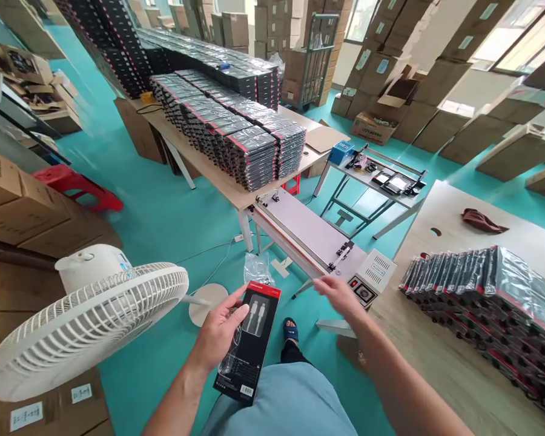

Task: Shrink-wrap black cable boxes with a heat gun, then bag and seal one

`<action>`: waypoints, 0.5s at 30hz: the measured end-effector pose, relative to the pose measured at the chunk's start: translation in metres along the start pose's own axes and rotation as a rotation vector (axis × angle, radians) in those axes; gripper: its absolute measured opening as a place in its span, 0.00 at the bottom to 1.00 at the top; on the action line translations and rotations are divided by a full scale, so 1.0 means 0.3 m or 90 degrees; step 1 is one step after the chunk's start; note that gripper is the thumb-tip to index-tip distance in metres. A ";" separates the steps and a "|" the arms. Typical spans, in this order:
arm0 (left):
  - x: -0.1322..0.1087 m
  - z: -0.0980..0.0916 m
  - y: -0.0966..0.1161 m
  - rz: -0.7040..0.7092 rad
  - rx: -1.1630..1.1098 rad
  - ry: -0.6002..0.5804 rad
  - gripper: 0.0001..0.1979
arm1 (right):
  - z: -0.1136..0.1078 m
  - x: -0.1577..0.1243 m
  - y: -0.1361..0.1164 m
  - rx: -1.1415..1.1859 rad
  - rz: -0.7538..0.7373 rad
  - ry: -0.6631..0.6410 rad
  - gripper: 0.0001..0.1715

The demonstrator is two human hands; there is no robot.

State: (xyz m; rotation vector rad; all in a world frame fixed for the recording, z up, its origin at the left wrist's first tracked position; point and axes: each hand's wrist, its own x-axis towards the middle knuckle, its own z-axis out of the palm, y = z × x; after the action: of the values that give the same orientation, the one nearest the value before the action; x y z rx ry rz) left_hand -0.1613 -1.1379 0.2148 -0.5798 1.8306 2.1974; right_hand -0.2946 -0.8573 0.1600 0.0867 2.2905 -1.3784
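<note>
My left hand point(215, 333) grips a flat black cable box point(252, 339) with a red top edge by its left side. The box is tilted in front of my lap, and a pair of white cable connectors shows on its front. Crumpled clear film point(232, 351) hangs along the box beside my fingers. My right hand point(338, 295) is apart from the box, just in front of a long bar sealing machine point(306, 224) with a grey control unit point(375, 275). Its fingers stretch to the left, and nothing shows in them.
A white fan point(91, 321) stands close on the left. Stacks of wrapped black boxes point(254, 151) cover much of the far table point(227, 188). More wrapped boxes point(495, 303) are piled on the right table point(399, 351). Clear plastic point(258, 268) lies past my left hand.
</note>
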 end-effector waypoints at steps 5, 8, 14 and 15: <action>0.013 0.007 0.062 0.026 0.080 -0.020 0.31 | 0.204 -0.085 -0.193 0.266 -0.020 -0.218 0.26; 0.023 0.006 0.078 0.024 0.097 -0.030 0.33 | 0.221 -0.059 -0.252 0.340 -0.029 -0.207 0.28; 0.039 -0.007 0.074 0.031 0.105 -0.037 0.33 | 0.222 -0.008 -0.299 0.321 -0.071 -0.138 0.21; 0.040 -0.009 0.074 0.032 0.103 -0.037 0.33 | 0.226 -0.004 -0.303 0.301 -0.086 -0.113 0.18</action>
State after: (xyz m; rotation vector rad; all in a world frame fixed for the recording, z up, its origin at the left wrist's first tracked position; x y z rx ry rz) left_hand -0.1808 -1.1459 0.2287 -0.4378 1.9899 2.0478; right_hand -0.2954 -0.9596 0.2086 -0.0403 1.8173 -1.8920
